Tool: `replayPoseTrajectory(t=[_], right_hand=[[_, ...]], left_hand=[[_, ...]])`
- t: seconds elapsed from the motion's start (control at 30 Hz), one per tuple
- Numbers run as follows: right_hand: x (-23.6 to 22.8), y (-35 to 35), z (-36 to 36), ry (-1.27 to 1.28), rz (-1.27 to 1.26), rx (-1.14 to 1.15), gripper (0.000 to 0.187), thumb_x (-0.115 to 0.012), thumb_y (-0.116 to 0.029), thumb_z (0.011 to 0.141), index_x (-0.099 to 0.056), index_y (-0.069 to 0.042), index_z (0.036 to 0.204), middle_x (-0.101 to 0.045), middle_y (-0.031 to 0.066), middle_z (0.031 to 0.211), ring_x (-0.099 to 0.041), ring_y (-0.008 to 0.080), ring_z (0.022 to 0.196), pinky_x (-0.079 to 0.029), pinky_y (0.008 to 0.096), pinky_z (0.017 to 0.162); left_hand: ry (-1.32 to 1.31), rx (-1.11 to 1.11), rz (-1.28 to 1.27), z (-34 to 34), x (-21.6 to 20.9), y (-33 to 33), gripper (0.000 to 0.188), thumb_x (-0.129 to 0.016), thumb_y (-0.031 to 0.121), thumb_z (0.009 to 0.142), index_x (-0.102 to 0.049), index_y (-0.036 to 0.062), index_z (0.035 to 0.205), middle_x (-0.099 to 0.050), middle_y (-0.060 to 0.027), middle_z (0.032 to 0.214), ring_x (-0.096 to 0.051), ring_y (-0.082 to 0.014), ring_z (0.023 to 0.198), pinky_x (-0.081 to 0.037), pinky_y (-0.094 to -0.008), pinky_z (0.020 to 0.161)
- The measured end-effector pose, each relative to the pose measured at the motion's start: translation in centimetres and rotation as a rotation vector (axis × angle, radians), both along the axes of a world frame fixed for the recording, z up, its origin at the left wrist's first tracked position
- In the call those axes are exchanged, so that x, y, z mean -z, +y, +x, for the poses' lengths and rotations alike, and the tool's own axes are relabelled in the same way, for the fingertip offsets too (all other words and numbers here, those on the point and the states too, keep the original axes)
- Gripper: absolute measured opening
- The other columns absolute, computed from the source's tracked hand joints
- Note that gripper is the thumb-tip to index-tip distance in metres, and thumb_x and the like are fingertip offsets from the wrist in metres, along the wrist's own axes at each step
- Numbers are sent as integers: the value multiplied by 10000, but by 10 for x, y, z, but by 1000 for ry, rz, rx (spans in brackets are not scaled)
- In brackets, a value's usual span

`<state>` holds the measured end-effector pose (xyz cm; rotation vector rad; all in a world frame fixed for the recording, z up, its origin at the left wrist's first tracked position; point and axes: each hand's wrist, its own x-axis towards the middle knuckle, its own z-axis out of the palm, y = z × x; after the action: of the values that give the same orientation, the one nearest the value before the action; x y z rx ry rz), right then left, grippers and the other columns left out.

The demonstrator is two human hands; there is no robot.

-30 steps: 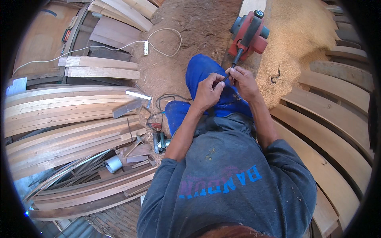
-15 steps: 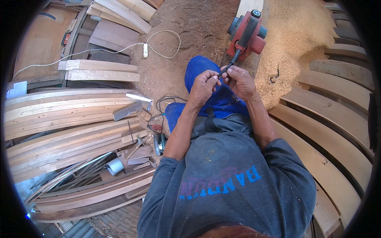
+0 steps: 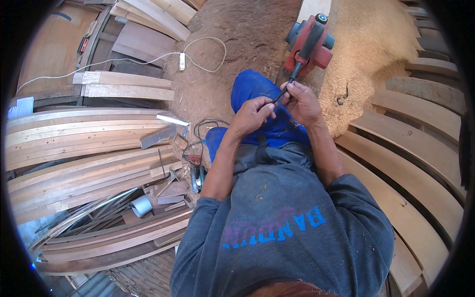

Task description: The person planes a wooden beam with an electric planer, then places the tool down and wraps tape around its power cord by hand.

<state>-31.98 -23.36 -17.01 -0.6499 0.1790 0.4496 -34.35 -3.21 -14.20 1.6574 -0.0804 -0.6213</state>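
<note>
A red and black electric hand planer rests on a board in front of me, its rear handle pointing my way. From that handle a black power cord runs down into my hands. My left hand pinches the cord at its lower stretch, over my blue-clad knee. Closer to the planer, my right hand grips the same cord between thumb and fingers. A short length of cord shows between the two hands; where it goes beyond my left hand is hidden.
Wood shavings heap up right of the planer. Long planks lie at the right, and stacked boards at the left. A white extension cord with a socket crosses the ground. Dark cable and hand tools lie beside my left leg.
My left hand has shifted slightly toward me along the cord, so more cord shows between my hands. The right hand still pinches it, and the planer has stayed on its board.
</note>
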Motion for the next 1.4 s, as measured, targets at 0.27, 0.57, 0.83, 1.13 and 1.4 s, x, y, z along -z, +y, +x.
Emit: replayPoseTrajectory(t=[0.27, 0.57, 0.83, 1.13, 1.4], right_hand=[[-4, 12, 1, 29, 21, 46, 161, -580, -140, 990, -645, 1, 1033, -629, 12, 810, -582, 91, 716, -501, 243, 715], [-19, 16, -13, -108, -183, -126, 167, -592, -111, 970, -646, -5, 1086, -612, 6, 876, -553, 88, 780, -454, 254, 725], [-20, 21, -14, -174, -174, -118, 170, -630, -132, 950, -650, -4, 1060, -609, 7, 873, -539, 87, 777, -442, 254, 717], [-78, -7, -18, -586, -1247, -332, 151, -647, -136, 917, -664, 5, 968, -567, 10, 757, -515, 101, 689, -436, 272, 635], [-97, -13, -1, -1186, -1489, -204, 197, -651, -156, 877, -692, -60, 1045, -620, 124, 1062, -585, 324, 960, -469, 400, 825]], left_hand=[[-18, -68, 4, -17, -11, 19, 230, -529, 205, 998, -657, 40, 1095, -619, 14, 738, -511, -58, 634, -432, -233, 585], [85, -145, -327, -12, -14, 20, 228, -505, 234, 1023, -607, 36, 1073, -604, -14, 723, -429, -27, 497, -347, -177, 459], [83, -261, -395, -15, -28, 7, 192, -519, 232, 1014, -495, 73, 1117, -616, -56, 727, -439, -43, 497, -346, -184, 453], [-74, -204, -219, -23, -22, -1, 157, -579, 102, 955, -517, 68, 1095, -600, -12, 743, -558, -64, 684, -452, -234, 640], [-307, -99, 199, -29, -29, -3, 122, -619, 74, 925, -589, 51, 1041, -677, -55, 832, -638, -114, 787, -512, -281, 722]])
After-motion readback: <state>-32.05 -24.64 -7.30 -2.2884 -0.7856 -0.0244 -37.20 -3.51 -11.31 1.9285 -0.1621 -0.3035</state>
